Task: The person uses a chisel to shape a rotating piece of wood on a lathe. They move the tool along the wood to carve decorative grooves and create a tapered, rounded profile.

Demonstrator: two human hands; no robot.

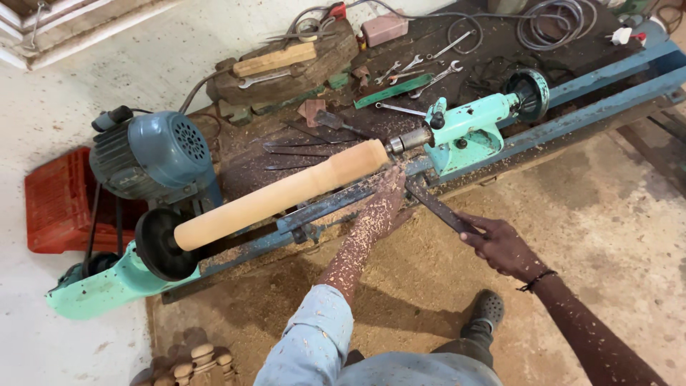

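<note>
- Most of wood blank (pixel 279 194) on lathe (pixel 464 132) already round & smooth
- Left hand (pixel 386 204) by tailstock end, fingers curled over chisel (pixel 436 207)
- Right hand (pixel 500 246) closed round handle; end shaping left, I'd say

Spanners (pixel 421 71) lie scattered near the bench's (pixel 471 43) far edge, beside a coiled cable (pixel 557 21). A red crate (pixel 61 200) sits on the floor at left. Turned wooden pieces (pixel 189 361) stand at the bottom.

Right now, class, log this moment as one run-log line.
left hand: steadies long dark metal chisel near pale turned wooden cylinder | right hand: grips chisel handle | teal lathe tailstock: at cylinder end
</note>
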